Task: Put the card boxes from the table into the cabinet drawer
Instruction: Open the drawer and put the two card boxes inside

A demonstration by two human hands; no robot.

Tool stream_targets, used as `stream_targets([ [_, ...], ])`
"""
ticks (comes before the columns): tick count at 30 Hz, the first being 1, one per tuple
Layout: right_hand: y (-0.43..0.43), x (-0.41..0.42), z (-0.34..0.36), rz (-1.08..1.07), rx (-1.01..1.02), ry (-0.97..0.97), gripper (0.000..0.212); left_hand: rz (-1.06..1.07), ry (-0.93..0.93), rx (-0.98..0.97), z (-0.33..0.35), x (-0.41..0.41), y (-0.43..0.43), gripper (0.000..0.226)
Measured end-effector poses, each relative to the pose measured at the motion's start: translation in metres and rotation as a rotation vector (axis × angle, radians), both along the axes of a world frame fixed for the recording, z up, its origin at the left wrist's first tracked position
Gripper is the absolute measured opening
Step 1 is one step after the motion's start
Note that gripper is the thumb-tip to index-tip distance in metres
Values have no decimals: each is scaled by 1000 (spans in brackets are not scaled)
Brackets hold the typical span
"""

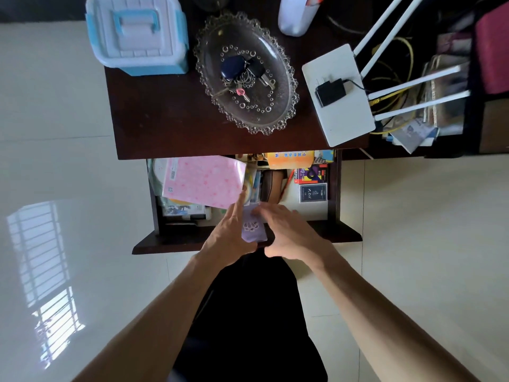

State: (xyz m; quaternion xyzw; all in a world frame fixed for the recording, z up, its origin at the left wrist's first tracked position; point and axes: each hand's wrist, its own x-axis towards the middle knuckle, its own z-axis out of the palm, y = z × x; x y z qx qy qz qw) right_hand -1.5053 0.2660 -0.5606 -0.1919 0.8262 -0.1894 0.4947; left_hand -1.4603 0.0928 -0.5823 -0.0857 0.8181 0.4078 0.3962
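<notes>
The cabinet drawer (333,232) stands pulled out below the dark table top (165,117). A light purple card box (254,228) sits over the drawer's front middle, held between both hands. My left hand (230,232) grips its left side, fingers reaching toward a pink patterned packet (203,180). My right hand (289,232) covers its right and far edge. Two other card boxes lie at the drawer's right: a dark blue one (313,192) and a red and purple one (311,173).
On the table stand a white and blue lidded storage box (137,34), a glass dish (286,111) with keys, a white router (338,117) with a black adapter, and a white bottle (296,15). An orange box (290,159) and assorted items fill the drawer. Pale floor tiles surround the cabinet.
</notes>
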Motion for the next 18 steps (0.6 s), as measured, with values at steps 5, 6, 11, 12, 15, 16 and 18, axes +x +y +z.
stream_targets([
  [5,-4,-1,-6,104,-13,165,90,-127,20,29,0,-8,-3,135],
  [6,-5,0,-8,108,-11,185,88,-153,20,40,0,-9,-2,136],
  [11,-7,3,-22,40,29,191,88,-175,35,49,-2,-11,3,133],
  [12,-5,5,-23,-4,38,186,89,-147,47,42,-1,-10,3,131],
  [15,7,12,-30,-126,101,179,79,2,1,-5,-1,-2,3,117],
  [16,11,13,-34,-192,137,162,76,29,-27,-39,-3,2,1,106],
  [18,19,13,-42,-361,209,91,76,24,-86,-112,-8,12,-6,75],
])
